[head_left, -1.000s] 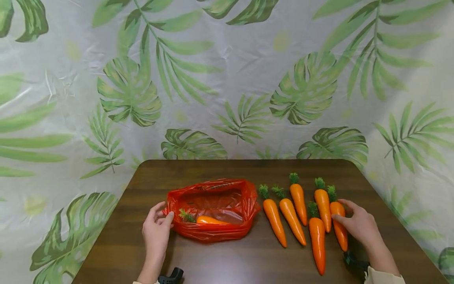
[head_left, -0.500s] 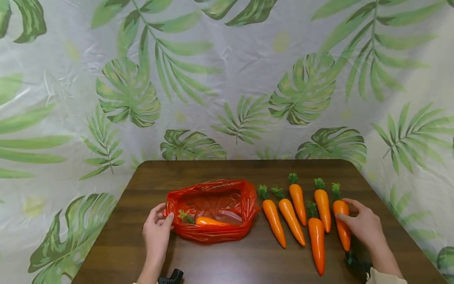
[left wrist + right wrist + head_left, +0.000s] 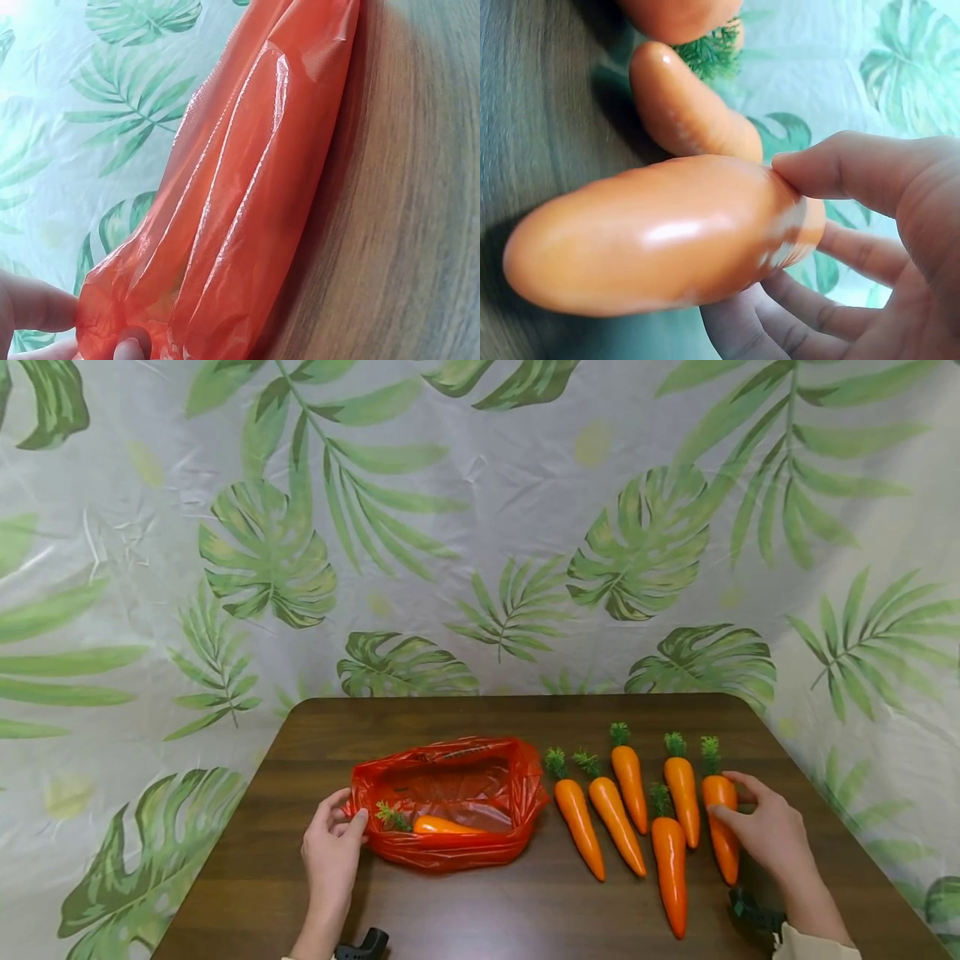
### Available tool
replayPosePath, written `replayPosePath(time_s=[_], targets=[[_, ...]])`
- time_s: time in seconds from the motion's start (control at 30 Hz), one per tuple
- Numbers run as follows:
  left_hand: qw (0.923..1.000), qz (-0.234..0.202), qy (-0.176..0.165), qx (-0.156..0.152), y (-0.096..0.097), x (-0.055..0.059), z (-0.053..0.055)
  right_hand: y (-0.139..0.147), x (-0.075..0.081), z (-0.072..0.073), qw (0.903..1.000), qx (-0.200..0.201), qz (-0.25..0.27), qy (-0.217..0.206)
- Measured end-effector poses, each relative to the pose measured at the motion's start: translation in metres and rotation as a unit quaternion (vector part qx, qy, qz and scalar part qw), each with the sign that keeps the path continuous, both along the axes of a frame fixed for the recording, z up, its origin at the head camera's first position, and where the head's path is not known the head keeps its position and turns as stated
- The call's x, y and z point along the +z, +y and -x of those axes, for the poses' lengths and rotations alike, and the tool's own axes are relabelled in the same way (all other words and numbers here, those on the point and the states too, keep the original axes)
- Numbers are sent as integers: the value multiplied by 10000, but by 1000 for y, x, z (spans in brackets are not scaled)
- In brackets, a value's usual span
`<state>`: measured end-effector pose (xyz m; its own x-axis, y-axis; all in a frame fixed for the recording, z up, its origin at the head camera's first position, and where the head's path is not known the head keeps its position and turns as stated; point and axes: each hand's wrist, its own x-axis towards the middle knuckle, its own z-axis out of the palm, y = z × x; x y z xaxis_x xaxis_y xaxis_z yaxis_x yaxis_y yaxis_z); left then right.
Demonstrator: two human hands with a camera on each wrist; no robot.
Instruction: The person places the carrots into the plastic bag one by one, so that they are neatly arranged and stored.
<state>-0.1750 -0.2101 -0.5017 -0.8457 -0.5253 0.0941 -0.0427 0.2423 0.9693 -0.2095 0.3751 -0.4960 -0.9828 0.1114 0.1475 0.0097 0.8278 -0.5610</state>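
A red plastic bag (image 3: 450, 852) lies with its mouth spread wide on the table, left of centre. Inside it one orange carrot (image 3: 442, 825) with a green top shows. My left hand (image 3: 332, 847) pinches the bag's left edge between thumb and fingers; the left wrist view shows the thumb against the red film (image 3: 217, 210). At the far right of the row, my right hand (image 3: 768, 827) grips a carrot (image 3: 722, 818) near its thick upper end. In the right wrist view this carrot (image 3: 652, 232) sits between thumb and fingers, its tip pointing away from the palm.
Several more carrots lie between the bag and my right hand, among them a left one (image 3: 579, 827), a near one (image 3: 670, 877) and one beside the held carrot (image 3: 681, 802). The brown wooden table (image 3: 480, 914) ends at a leaf-patterned sheet (image 3: 510, 510).
The rightmost carrot has shifted slightly right, away from its neighbour, and turned a little with my right hand. My left hand and the bag have stayed in place.
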Motion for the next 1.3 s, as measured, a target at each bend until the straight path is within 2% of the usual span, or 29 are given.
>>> replayPosePath(time_s=[0.3,0.57,0.97,1.3], targets=[[10000,-33,-64,-34,1,0,0,-8,4,-1,9999,95,25,134],[9997,-89,172,-114,-1,0,-1,-17,10,1,9996,272,81,96],[9996,-238,168,-70,-2,-1,-2,-40,27,-1,9978,427,-11,511],[9995,-269,170,-51,-2,0,-2,-58,42,4,9969,695,24,379]])
